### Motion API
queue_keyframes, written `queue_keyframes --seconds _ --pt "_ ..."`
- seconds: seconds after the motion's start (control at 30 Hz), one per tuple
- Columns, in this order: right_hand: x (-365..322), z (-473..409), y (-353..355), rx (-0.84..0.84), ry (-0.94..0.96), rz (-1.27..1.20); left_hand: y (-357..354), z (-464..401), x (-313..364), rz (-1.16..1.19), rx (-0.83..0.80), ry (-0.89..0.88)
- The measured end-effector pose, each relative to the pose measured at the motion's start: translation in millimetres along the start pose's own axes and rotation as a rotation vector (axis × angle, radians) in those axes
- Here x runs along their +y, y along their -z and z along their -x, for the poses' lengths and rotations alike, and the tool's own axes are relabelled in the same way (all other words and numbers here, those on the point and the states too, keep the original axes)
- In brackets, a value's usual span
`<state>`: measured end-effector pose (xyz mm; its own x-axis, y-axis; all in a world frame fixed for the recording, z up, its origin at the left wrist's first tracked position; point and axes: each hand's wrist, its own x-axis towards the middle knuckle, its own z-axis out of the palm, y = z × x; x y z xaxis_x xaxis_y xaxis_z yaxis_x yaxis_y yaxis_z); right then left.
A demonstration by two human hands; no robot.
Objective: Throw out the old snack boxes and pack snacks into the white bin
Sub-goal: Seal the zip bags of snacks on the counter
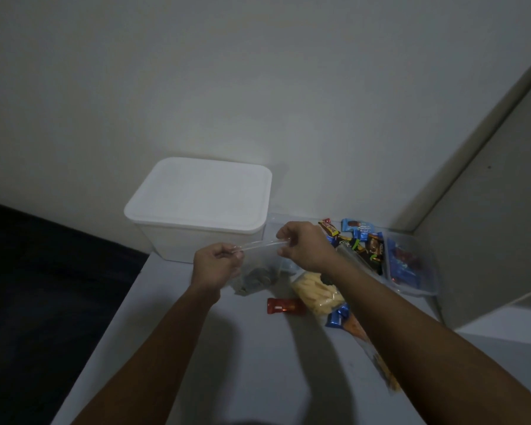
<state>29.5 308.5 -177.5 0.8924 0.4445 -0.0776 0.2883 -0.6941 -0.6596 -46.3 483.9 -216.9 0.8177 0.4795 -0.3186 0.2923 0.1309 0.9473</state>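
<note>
Leftmost, our left hand (216, 265) and right hand (301, 245) each pinched an end of the clear bag's (258, 273) top strip, holding it near the lidded white bin (196, 207) at the far wall. We judged the bag light, limp and slippery, best gripped at that stiffer strip. Farther right lay loose snacks (362, 240); their labels were too blurred to read.

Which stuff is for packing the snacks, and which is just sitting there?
For the job: white bin, lid on; clear bag pinched at the top by left hand and right hand; yellow snack bag; chocolate bars; red packet.

Just there: table; wall.
</note>
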Motion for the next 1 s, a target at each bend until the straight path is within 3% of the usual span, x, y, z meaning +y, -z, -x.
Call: queue_keyframes --seconds 0.23,1.0 --pt "-3 -19 -21 0.055 -0.069 0.011 9 -15 -8 0.096 0.025 0.052" --pt "10 -32 -45 -0.007 -0.139 -0.124 12 -42 -26 0.0 0.141 0.009"
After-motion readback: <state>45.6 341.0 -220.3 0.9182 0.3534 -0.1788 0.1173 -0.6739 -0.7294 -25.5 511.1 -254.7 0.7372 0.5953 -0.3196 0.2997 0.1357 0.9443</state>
